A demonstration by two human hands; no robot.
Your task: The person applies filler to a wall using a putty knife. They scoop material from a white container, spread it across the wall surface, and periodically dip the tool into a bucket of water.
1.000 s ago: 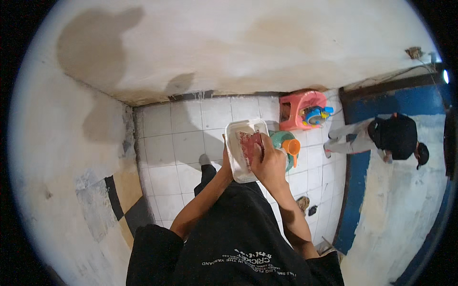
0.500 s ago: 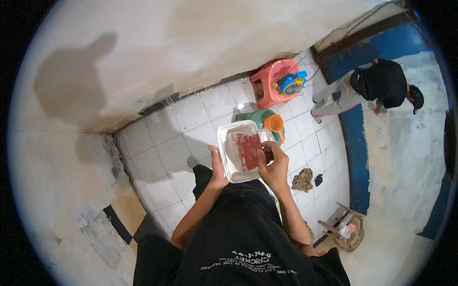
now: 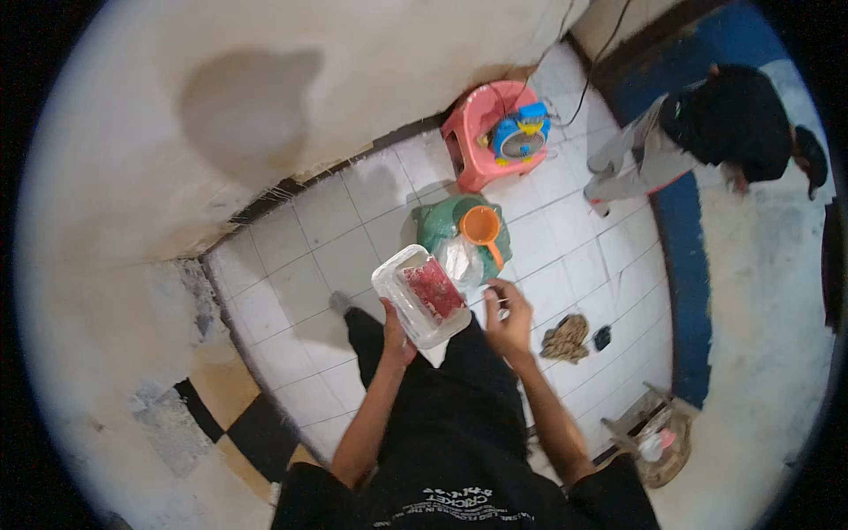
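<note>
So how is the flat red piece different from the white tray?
Colour: the red piece is red with whitish smears, while the white tray is white.
Size: the red piece is smaller; the white tray has room around it.
Place: the left hand holds the white tray, while the red piece lies in it.
Both are roughly rectangular.

Scraper lies in tray — cloth to right.

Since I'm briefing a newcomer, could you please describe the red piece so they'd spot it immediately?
Over the tiled floor, the left hand holds a white tray. Inside lies the piece: a flat rectangle, deep red where the nearby dipper is orange.
</note>
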